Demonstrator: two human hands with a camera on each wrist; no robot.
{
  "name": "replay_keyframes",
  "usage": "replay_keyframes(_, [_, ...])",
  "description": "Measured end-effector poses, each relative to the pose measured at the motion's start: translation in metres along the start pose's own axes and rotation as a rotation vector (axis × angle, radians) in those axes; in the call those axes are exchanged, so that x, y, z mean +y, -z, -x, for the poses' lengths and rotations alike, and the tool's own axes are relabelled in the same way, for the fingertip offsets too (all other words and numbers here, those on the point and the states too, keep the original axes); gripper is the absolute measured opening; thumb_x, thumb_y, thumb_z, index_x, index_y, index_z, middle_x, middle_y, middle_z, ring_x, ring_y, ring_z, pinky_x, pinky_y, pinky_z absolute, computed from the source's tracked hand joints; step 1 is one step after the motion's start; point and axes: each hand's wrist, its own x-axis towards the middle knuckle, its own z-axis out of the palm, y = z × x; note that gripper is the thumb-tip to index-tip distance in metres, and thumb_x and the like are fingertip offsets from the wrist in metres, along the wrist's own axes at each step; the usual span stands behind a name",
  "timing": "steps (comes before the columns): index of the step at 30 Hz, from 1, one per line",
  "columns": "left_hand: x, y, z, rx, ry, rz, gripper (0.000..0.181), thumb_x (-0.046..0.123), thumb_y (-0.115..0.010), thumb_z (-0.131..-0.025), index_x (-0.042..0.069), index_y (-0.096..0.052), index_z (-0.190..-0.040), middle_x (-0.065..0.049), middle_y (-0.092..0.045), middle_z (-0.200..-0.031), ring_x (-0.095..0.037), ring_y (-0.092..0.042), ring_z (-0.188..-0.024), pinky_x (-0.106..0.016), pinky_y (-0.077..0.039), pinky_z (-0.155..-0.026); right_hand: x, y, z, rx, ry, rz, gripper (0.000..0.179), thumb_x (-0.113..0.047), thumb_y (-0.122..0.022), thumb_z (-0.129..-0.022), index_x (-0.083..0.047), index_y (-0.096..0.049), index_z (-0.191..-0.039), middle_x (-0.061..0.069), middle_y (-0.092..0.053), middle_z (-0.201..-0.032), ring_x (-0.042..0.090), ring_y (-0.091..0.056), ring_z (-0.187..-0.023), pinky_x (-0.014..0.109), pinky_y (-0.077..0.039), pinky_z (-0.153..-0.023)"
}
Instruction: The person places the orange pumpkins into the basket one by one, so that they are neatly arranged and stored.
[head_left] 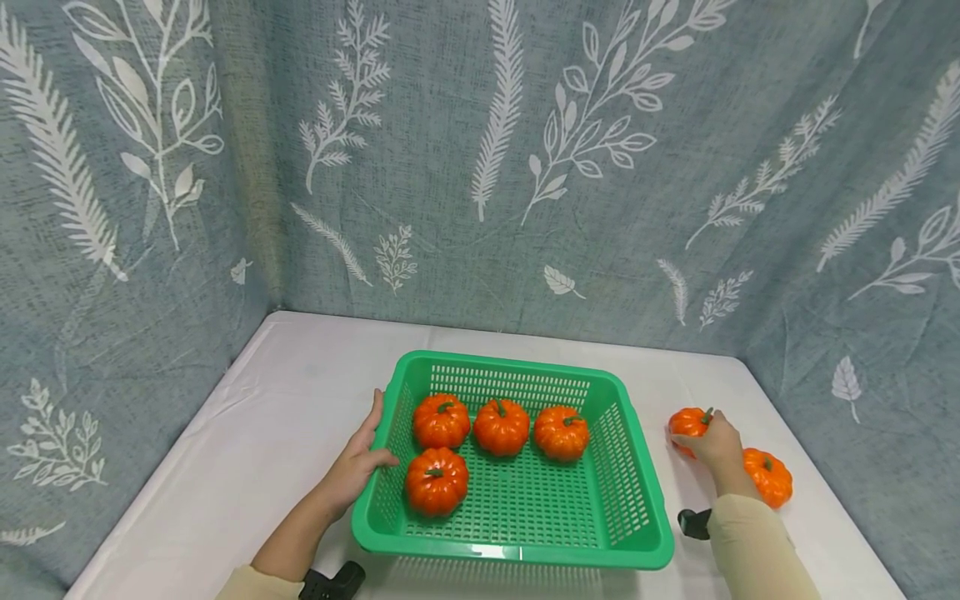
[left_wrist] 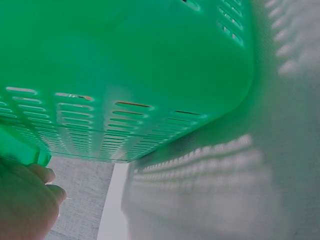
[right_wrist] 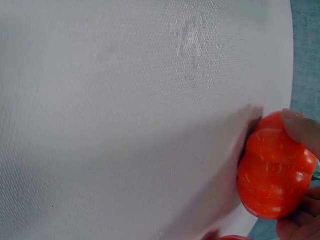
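Note:
A green plastic basket [head_left: 525,560] stands mid-table with several small orange pumpkins inside, one of them a pumpkin [head_left: 437,482] at its front left. My left hand [head_left: 352,467] grips the basket's left rim, thumb over the edge; in the left wrist view the hand [left_wrist: 25,200] shows beside the slotted wall [left_wrist: 125,100]. To the right of the basket, my right hand [head_left: 716,450] holds a pumpkin [head_left: 687,427] between thumb and fingers. The right wrist view shows this pumpkin [right_wrist: 275,167] close up, the thumb on one side and fingers on the other.
Another pumpkin [head_left: 768,478] lies on the white table [head_left: 315,358] just right of my right wrist. Blue-grey leaf-patterned curtains [head_left: 465,167] hang behind the table and along both sides. Dark wrist-camera mounts [head_left: 696,523] sit at both wrists.

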Motion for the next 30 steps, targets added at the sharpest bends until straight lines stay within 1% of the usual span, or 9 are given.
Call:
replay_keyframes(3, [0.0,0.0,0.0,-0.001,-0.001,0.0,0.097,-0.008,-0.044,-0.074,0.015,0.018,-0.144,-0.007,0.019,-0.152,-0.033,0.007,-0.139,-0.047,-0.025,-0.103,-0.001,0.0,0.001,0.009,0.007,0.004,0.088,-0.026,-0.064,-0.081,0.019,-0.013,-0.136,0.039,-0.028,-0.134,0.049,-0.032,-0.121,0.055,-0.025,-0.105])
replay_keyframes(7, [0.002,0.0,0.0,-0.006,-0.009,0.002,0.097,-0.008,-0.045,-0.074,0.015,0.019,-0.144,-0.008,0.019,-0.152,-0.035,0.006,-0.139,-0.045,-0.024,-0.102,-0.003,0.002,0.002,0.033,0.051,0.02,0.082,-0.023,-0.065,-0.08,0.021,-0.02,-0.134,0.039,-0.032,-0.131,0.049,-0.035,-0.118,0.055,-0.028,-0.104])
replay_keyframes(10, [0.003,0.0,0.0,-0.01,-0.012,0.004,0.097,-0.008,-0.045,-0.074,0.015,0.019,-0.144,-0.008,0.019,-0.152,-0.035,0.006,-0.139,-0.043,-0.022,-0.103,-0.005,0.004,0.002,0.038,0.063,0.039,0.08,-0.022,-0.066,-0.079,0.022,-0.024,-0.131,0.04,-0.035,-0.129,0.049,-0.037,-0.116,0.055,-0.03,-0.102])
replay_keyframes(14, [0.001,0.0,0.0,-0.012,-0.007,0.005,0.098,-0.007,-0.045,-0.073,0.015,0.019,-0.144,-0.007,0.02,-0.151,-0.034,0.007,-0.139,-0.042,-0.02,-0.103,-0.003,0.003,0.003,0.004,0.022,0.037,0.084,-0.024,-0.066,-0.079,0.021,-0.02,-0.133,0.04,-0.032,-0.13,0.049,-0.036,-0.117,0.055,-0.028,-0.103])
replay_keyframes(17, [-0.002,0.001,-0.001,-0.009,-0.001,0.002,0.098,-0.007,-0.045,-0.073,0.014,0.02,-0.144,-0.006,0.02,-0.151,-0.032,0.009,-0.139,-0.042,-0.019,-0.104,-0.002,0.002,0.003,-0.011,0.01,0.037,0.085,-0.024,-0.065,-0.08,0.021,-0.017,-0.134,0.04,-0.031,-0.131,0.048,-0.035,-0.117,0.055,-0.027,-0.104])
replay_keyframes(22, [-0.005,0.0,-0.001,-0.006,0.0,-0.009,0.098,-0.007,-0.045,-0.073,0.014,0.02,-0.144,-0.006,0.02,-0.152,-0.031,0.009,-0.139,-0.043,-0.018,-0.104,-0.002,0.002,0.005,-0.005,0.031,0.044,0.086,-0.025,-0.066,-0.079,0.02,-0.018,-0.134,0.04,-0.031,-0.131,0.048,-0.036,-0.117,0.056,-0.028,-0.103])
replay_keyframes(25, [-0.005,0.001,-0.001,-0.012,-0.001,0.002,0.097,-0.008,-0.044,-0.074,0.015,0.02,-0.144,-0.006,0.019,-0.152,-0.032,0.006,-0.139,-0.043,-0.021,-0.103,-0.005,0.005,0.006,0.017,0.081,0.047,0.087,-0.025,-0.067,-0.079,0.021,-0.019,-0.134,0.04,-0.031,-0.132,0.049,-0.036,-0.117,0.056,-0.029,-0.103])
replay_keyframes(28, [-0.004,0.001,-0.001,-0.017,0.003,0.015,0.097,-0.008,-0.043,-0.074,0.017,0.02,-0.144,-0.005,0.018,-0.152,-0.033,0.001,-0.139,-0.042,-0.026,-0.102,-0.009,0.01,0.007,0.055,0.158,0.065,0.085,-0.024,-0.067,-0.078,0.022,-0.021,-0.133,0.041,-0.034,-0.13,0.051,-0.038,-0.116,0.056,-0.031,-0.101])
replay_keyframes(30, [-0.003,0.0,-0.001,-0.02,0.003,0.017,0.097,-0.008,-0.044,-0.074,0.017,0.02,-0.144,-0.006,0.017,-0.152,-0.034,0.0,-0.139,-0.042,-0.027,-0.102,-0.012,0.013,0.007,0.079,0.204,0.08,0.084,-0.023,-0.067,-0.077,0.022,-0.023,-0.132,0.041,-0.035,-0.128,0.051,-0.039,-0.114,0.056,-0.033,-0.1])
